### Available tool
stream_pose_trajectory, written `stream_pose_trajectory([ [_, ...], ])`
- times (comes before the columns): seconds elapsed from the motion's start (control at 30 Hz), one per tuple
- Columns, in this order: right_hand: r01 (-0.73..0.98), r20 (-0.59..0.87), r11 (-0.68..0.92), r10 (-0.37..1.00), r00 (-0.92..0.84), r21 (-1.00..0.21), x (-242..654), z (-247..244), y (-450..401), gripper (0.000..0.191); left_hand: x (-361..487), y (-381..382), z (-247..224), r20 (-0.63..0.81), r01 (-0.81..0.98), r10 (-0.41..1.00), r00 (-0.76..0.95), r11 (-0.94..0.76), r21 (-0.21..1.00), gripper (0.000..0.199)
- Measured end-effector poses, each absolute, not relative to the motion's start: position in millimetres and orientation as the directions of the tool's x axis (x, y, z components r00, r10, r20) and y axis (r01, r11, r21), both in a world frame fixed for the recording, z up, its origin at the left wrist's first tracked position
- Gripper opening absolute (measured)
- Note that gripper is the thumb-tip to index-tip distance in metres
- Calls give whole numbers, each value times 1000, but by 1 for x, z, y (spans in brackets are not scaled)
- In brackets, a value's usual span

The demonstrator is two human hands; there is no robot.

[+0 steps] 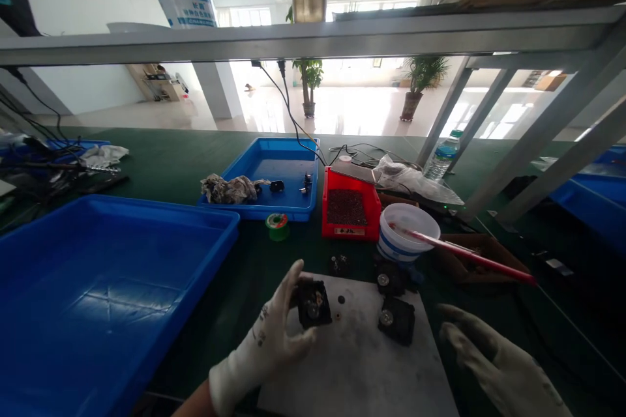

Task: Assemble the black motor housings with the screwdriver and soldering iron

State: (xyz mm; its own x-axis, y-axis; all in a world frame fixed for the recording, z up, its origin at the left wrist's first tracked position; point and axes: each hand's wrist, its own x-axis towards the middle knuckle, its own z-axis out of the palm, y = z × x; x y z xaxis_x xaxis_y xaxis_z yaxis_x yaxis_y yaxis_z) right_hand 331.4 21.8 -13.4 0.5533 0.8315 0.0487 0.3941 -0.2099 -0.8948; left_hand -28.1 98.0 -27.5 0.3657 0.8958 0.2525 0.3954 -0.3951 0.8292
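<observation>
My left hand [274, 332], in a white glove, is at the left side of a square black part [313, 304] over the pale board. Its thumb and index finger lie around the part's edges; the other fingertips are partly hidden behind it. A round metal piece and small copper-coloured bits show in the part's middle. My right hand [499, 358], also gloved, is off the board's right edge with fingers stretched out and nothing in it. Between the hands, a second black part [397, 320] with a round metal piece lies on the board [362, 371], and another black part [388, 279] sits behind it.
A red bin [351, 232] of small dark pieces stands behind the board, beside a white tub [408, 234] with a red-handled stick across it. Blue trays [227, 225] [313, 208] are left and behind. A green spool [278, 228] stands between them. A metal shelf [313, 42] crosses above.
</observation>
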Motion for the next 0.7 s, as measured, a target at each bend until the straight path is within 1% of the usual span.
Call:
stream_pose_trajectory([
  [0.07, 373, -19, -184, 914, 405, -910, 315, -12, 24, 24, -29, 89, -47, 261, 434, 876, 405, -435, 789, 109],
  [0.17, 383, -48, -138, 971, 235, -913, 292, -1, 35, 34, -32, 84, -63, 265, 552, 872, 412, -470, 688, 110],
  [0.23, 453, -27, -99, 986, 162, -886, 279, 12, 46, 40, -38, 84, -58, 194, 619, 883, 427, -442, 649, 110],
  [0.33, 573, 8, 21, 1000, -25, -819, 256, 41, 74, 45, -52, 91, -19, 23, 664, 905, 425, -329, 672, 109],
  [0.4, 628, 67, 137, 989, -134, -766, 236, 62, 102, 44, -63, 107, 23, 49, 679, 939, 341, -282, 678, 92],
  [0.47, 627, 85, 206, 972, -218, -752, 211, 79, 137, 44, -77, 138, 68, 156, 698, 962, 222, -269, 664, 80],
  [0.5, 634, 70, 221, 965, -254, -741, 198, 85, 156, 46, -86, 159, 88, 190, 731, 966, 174, -256, 633, 72],
  [0.53, 644, 49, 222, 960, -276, -732, 183, 89, 176, 47, -96, 182, 105, 189, 796, 973, 135, -220, 563, 65],
  [0.57, 646, 26, 224, 953, -300, -729, 168, 91, 195, 48, -107, 207, 117, 183, 834, 980, 81, -167, 526, 59],
  [0.63, 653, -17, 207, 948, -319, -728, 139, 89, 233, 49, -129, 256, 130, 165, 881, 986, -28, -54, 469, 50],
  [0.7, 652, -51, 182, 946, -322, -736, 112, 82, 267, 49, -147, 298, 127, 112, 912, 989, -100, 46, 407, 43],
])
